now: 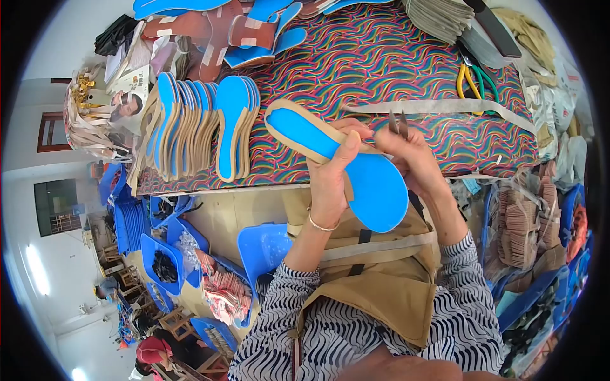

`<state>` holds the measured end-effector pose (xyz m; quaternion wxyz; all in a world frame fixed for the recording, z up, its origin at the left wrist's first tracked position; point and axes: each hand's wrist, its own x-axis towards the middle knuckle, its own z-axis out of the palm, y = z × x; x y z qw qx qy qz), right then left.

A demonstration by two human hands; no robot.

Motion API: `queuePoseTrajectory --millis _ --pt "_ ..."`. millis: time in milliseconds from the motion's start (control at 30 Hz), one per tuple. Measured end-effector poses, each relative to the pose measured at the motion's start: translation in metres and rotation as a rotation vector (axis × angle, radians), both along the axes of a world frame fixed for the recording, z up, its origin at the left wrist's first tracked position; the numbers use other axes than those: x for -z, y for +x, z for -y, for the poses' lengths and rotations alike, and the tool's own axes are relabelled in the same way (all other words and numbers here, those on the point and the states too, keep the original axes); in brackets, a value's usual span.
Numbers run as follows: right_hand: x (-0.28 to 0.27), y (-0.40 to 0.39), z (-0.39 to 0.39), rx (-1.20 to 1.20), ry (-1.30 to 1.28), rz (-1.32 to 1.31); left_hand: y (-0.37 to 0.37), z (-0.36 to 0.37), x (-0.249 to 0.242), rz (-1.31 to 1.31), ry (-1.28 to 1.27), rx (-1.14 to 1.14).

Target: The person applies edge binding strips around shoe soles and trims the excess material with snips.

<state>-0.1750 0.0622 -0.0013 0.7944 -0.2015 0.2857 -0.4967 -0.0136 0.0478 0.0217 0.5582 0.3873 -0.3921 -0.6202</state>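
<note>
My left hand point(332, 171) is closed around the middle of a shoe insole point(380, 193), with the thumb on top. The insole is blue with a tan rim at its narrow end and is tilted over my lap, beyond the table's front edge. Beside its far edge is my right hand point(412, 151), fingers curled around small dark thread snips point(399, 124), whose two points stick up. Part of the snips is hidden in the palm. Stacks of similar insoles point(232, 136) stand on the table to the left.
A patterned cloth covers the table point(356, 60). On it lie a pale strip point(438, 106), yellow-and-green-handled pliers point(471, 79), brown pieces point(219, 35) and a grey stack point(438, 16). Blue bins point(264, 247) stand below left; bundled parts point(521, 222) are at right. Another person point(155, 350) is at lower left.
</note>
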Motion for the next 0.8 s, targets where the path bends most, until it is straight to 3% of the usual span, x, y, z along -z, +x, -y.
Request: queuePoseTrajectory --millis 100,133,200,300,367,433,467,567,633,800 --pt "-0.016 0.003 0.000 -0.032 -0.234 -0.547 0.002 -0.001 -0.004 0.043 -0.050 0.005" --pt "-0.018 0.003 -0.003 -0.034 -0.232 -0.546 0.003 -0.001 -0.004 0.060 -0.035 0.030" --pt "-0.021 0.002 -0.008 -0.007 -0.435 -0.852 0.004 -0.003 0.003 0.041 -0.027 0.017" --pt "-0.021 0.000 -0.009 0.062 -0.585 -1.057 -0.003 -0.005 0.004 0.034 -0.031 -0.025" --pt "-0.018 0.001 -0.013 0.063 -0.522 -1.004 -0.003 -0.005 0.002 0.050 -0.039 -0.052" --pt "-0.014 0.002 -0.016 0.067 -0.465 -0.948 0.007 0.000 0.001 0.143 0.057 0.185" --pt "-0.010 0.001 -0.019 0.056 -0.399 -0.836 0.008 0.001 0.004 0.146 0.057 0.184" --pt "-0.004 0.000 -0.029 0.045 -0.290 -0.693 0.013 0.003 0.016 0.109 -0.074 0.235" --pt "-0.001 0.001 -0.033 0.055 -0.250 -0.669 0.017 0.007 0.019 0.055 -0.144 0.388" --pt "0.003 0.012 -0.041 0.262 -0.249 -0.631 0.015 0.007 0.015 0.085 -0.059 0.337"
